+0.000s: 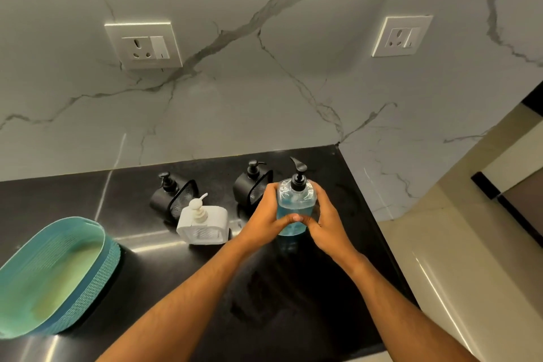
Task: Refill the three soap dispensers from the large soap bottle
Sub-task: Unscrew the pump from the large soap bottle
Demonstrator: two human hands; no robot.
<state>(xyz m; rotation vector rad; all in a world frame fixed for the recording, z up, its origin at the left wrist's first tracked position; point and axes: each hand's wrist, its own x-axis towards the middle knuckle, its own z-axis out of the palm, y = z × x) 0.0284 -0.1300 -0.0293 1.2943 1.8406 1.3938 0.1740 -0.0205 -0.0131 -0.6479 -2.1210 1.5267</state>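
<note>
- Black, polished stone makes up the counter (pixel 293 303), glossy enough to throw back light streaks; a bottle set on it could skate if its base is soapy.
- Behind the large soap bottle rises a wall (pixel 264 82) of white marble with grey veins.
- Well to the left of the bottle lies a teal oval basket (pixel 97 247) with ribbed plastic sides and a pale inner floor.
- The large soap bottle (pixel 295 209) is clear, rounded plastic, more than half full of blue liquid, capped by a black pump (pixel 298 173). It stands upright near the counter's right end; whether its base touches the stone is hidden by the hands. It is probably fairly heavy and smooth-walled, so the body is the sound place to hold while the pump collar is unscrewed.
- The left hand (pixel 266 219) wraps the bottle's left side, fingers curled around the back, thumb across the front.
- The right hand (pixel 326 222) mirrors it on the right side, fingers pressed to the plastic, thumb meeting the other thumb at the front.
- Left of the bottle sits a white dispenser (pixel 204 223), squarish, matte, pump on.
- Just behind the left hand stands a black dispenser (pixel 251 186), boxy with a mesh-like holder.
- Further left is another black dispenser (pixel 172 197). All three look stiff and light; none is open yet.
</note>
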